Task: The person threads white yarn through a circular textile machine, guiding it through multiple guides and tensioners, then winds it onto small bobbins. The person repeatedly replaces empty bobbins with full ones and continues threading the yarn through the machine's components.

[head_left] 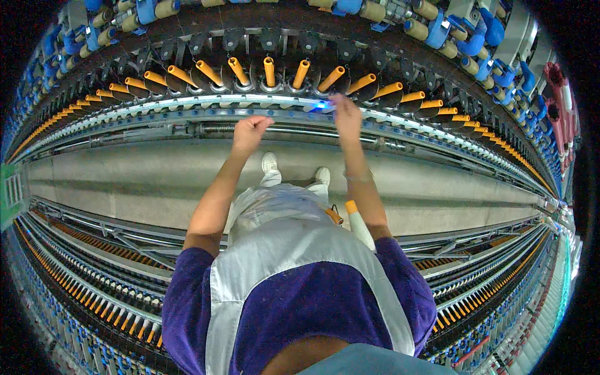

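Observation:
My left hand (250, 132) hovers over the front rail of the spinning machine. Its thumb and fingers are pinched together, and anything between them is too small to see. Farther right and a bit higher, my right hand (347, 117) is curled, with fingertips slightly blurred beside a glowing blue light (321, 106) on the rail. What it pinches, if anything, does not show. Beyond both hands, a row of orange bobbin tubes (269, 72) stands on spindles. A bobbin wound with white yarn (359, 229), orange at its tip, sticks up at my right side by the apron.
Blue-capped rollers (347, 6) hang above the spindles. A narrow grey aisle floor (150, 181) lies beneath me, with my white shoes on it. Behind me runs a second machine with more orange tubes (106, 309). Reddish bobbins (556, 94) hang at the far right.

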Action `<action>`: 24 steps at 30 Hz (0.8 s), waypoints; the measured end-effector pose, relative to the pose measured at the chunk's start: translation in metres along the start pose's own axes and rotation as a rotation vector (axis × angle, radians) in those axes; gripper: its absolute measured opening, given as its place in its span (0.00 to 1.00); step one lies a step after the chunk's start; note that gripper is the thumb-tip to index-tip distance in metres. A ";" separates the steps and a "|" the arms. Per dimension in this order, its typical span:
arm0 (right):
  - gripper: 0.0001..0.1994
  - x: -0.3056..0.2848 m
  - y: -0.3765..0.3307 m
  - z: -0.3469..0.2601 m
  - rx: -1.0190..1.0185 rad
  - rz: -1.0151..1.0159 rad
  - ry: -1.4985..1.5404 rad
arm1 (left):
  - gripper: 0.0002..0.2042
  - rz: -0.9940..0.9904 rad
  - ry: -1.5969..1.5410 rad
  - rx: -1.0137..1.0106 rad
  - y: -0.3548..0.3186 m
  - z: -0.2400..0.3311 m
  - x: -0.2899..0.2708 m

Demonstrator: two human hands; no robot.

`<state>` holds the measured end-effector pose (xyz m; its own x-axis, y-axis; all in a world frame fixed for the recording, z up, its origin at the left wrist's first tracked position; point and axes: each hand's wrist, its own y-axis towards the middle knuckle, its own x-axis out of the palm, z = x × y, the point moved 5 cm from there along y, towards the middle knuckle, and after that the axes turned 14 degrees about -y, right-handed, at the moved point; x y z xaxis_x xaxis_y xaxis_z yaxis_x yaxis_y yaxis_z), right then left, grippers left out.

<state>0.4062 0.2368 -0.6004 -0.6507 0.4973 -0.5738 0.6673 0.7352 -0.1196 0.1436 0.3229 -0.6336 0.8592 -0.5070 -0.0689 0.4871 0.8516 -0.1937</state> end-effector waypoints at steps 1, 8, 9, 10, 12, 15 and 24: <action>0.14 -0.007 -0.010 0.011 0.256 -0.144 0.519 | 0.08 -0.014 -0.037 -0.022 0.003 0.002 -0.003; 0.14 -0.054 -0.019 -0.004 -0.197 -0.583 -0.233 | 0.08 -0.157 -0.479 -0.357 0.038 0.017 -0.025; 0.14 -0.048 -0.015 -0.003 -0.265 -0.578 -0.459 | 0.08 -0.189 -0.688 -0.368 0.045 0.022 -0.024; 0.10 -0.046 -0.007 0.003 -0.067 -0.489 -0.165 | 0.08 -0.113 -0.833 -0.533 0.047 0.016 -0.022; 0.09 -0.036 0.003 -0.001 -0.171 -0.195 -0.114 | 0.06 -0.021 -1.076 -0.678 0.050 0.009 -0.016; 0.07 -0.013 0.000 0.007 -0.111 -0.023 -0.135 | 0.05 0.179 -1.281 -0.728 0.047 -0.009 -0.010; 0.06 0.010 -0.018 -0.033 -0.423 0.042 -0.632 | 0.08 0.211 -0.449 -0.298 -0.015 -0.032 -0.046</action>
<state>0.3762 0.2438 -0.5776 -0.2116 0.2632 -0.9412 0.4083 0.8988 0.1595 0.0917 0.3294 -0.6586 0.9471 -0.1687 0.2730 0.2884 0.8209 -0.4930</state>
